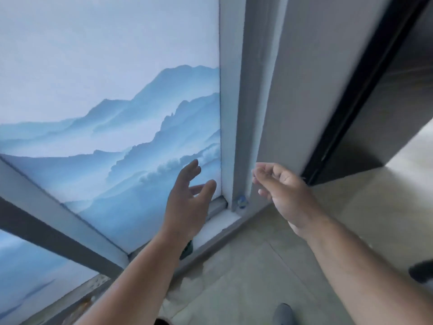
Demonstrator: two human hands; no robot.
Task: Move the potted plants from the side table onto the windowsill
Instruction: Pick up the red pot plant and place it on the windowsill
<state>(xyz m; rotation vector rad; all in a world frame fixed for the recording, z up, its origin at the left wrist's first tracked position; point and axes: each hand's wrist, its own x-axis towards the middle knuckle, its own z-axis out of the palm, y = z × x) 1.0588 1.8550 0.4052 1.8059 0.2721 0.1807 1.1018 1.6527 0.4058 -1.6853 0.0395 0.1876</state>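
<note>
No potted plant and no side table show in the head view. My left hand (187,202) is raised in front of a low windowsill (218,221), fingers spread, holding nothing. My right hand (281,186) hovers to the right of it near the window frame's corner, fingers loosely curled and apart, also empty. A small dark green thing (187,248), partly hidden behind my left forearm, sits at the sill's edge; I cannot tell what it is.
A blind printed with blue mountains (131,127) covers the window. A grey window post (234,113) and a dark door frame (351,102) stand to the right. A small blue object (241,201) sits at the post's foot. Beige tiled floor (269,266) lies below, with a grey shoe tip (283,313).
</note>
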